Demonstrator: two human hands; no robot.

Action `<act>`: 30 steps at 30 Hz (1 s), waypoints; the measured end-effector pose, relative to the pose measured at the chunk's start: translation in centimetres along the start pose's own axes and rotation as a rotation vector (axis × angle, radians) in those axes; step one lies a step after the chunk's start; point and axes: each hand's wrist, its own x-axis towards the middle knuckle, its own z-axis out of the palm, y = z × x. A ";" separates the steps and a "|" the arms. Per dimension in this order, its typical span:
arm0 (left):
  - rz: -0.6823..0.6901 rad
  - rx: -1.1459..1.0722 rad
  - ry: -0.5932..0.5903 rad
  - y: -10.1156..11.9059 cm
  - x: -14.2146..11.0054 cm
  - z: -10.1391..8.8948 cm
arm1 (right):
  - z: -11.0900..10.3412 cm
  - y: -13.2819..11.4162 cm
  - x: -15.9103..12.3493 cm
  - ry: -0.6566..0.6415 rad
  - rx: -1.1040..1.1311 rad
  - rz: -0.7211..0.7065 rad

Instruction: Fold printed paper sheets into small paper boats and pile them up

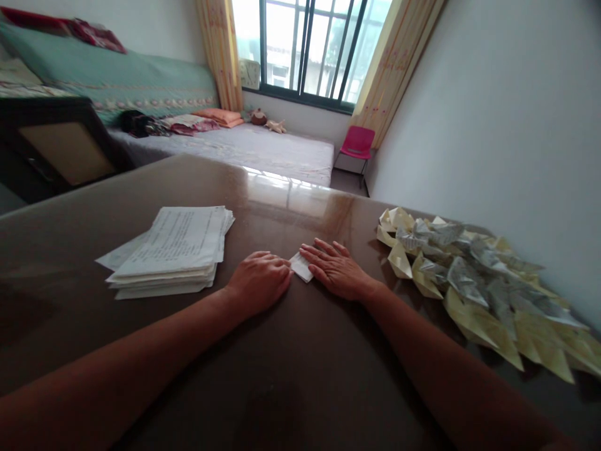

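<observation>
A small folded piece of white paper [302, 268] lies on the brown tabletop between my two hands. My right hand [335, 268] rests flat over its right side, fingers stretched out and slightly apart. At the paper's left corner is my left hand [260, 280], its fingers curled and pressed together against that edge; its thumb is hidden. To the left sits a stack of printed paper sheets [173, 244], its edges uneven. Many folded paper boats [464, 275], cream and printed grey-white, are crowded together on the right side of the table.
The glossy brown table [282, 388] reaches close to the white wall on the right. Beyond it stand a bed [282, 147], a pink chair [357, 143] and a window with curtains. A dark cabinet [61, 147] is at the far left.
</observation>
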 end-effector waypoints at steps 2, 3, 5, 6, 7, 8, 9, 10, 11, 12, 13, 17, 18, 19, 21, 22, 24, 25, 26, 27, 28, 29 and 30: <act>-0.107 -0.088 -0.001 -0.7 0.3 -0.2 | -0.1 -0.5 0.0 0.012 -0.012 -0.024; -0.161 -0.124 0.002 -1.0 0.5 -0.2 | -0.2 -0.8 -0.1 0.016 -0.008 -0.055; -0.251 -0.187 0.016 -1.3 0.7 -0.1 | -0.3 -1.4 -0.2 0.007 0.022 -0.113; -0.274 -0.210 0.022 -1.3 0.7 0.0 | -0.3 -1.6 -0.2 -0.005 0.046 -0.130; -0.278 -0.222 0.026 -1.3 0.7 0.0 | -0.3 -1.6 -0.2 -0.021 0.072 -0.136; -0.265 -0.223 0.024 -1.2 0.6 0.0 | -0.2 -1.5 -0.2 -0.034 0.101 -0.135; -0.238 -0.213 0.017 -1.2 0.5 0.0 | -0.1 -1.3 -0.2 -0.041 0.134 -0.132; -0.203 -0.196 0.009 -1.1 0.4 0.0 | 0.0 -1.0 -0.2 -0.035 0.173 -0.130; -0.165 -0.179 0.000 -1.1 0.3 -0.1 | 0.0 -0.7 -0.1 -0.015 0.224 -0.128; -0.127 -0.165 -0.006 -1.2 0.2 -0.1 | 0.1 -0.3 0.0 0.028 0.290 -0.117; -0.089 -0.154 -0.012 -1.3 0.2 -0.2 | 0.2 0.0 0.0 0.095 0.369 -0.090; 0.088 -0.087 -0.049 -1.7 0.1 0.0 | 0.1 1.4 0.2 0.361 0.664 0.057; 0.118 -0.062 -0.052 -1.8 0.2 0.1 | 0.1 1.7 0.2 0.365 0.703 0.059; 0.137 -0.036 -0.048 -1.8 0.2 0.2 | 0.0 2.0 0.2 0.334 0.726 0.033; 0.156 0.010 -0.023 -1.8 0.3 0.4 | -0.3 2.5 0.0 0.239 0.734 -0.050; 0.165 0.030 -0.010 -1.7 0.4 0.4 | -0.4 2.7 -0.1 0.202 0.716 -0.093; 0.187 0.075 0.001 -1.6 0.5 0.4 | -0.6 3.1 -0.2 0.155 0.656 -0.163; 0.199 0.097 -0.001 -1.6 0.5 0.4 | -0.6 3.2 -0.3 0.152 0.621 -0.185; 0.209 0.117 -0.006 -1.6 0.5 0.4 | -0.6 3.2 -0.3 0.160 0.586 -0.199; 0.214 0.131 -0.010 -1.6 0.5 0.4 | -0.6 3.1 -0.2 0.174 0.554 -0.208; 0.214 0.138 -0.011 -1.6 0.5 0.4 | -0.5 3.0 -0.2 0.193 0.524 -0.216; 0.207 0.138 -0.004 -1.6 0.5 0.5 | -0.3 2.9 -0.2 0.215 0.495 -0.224; 0.195 0.132 0.009 -1.6 0.5 0.5 | -0.2 2.7 -0.1 0.240 0.467 -0.232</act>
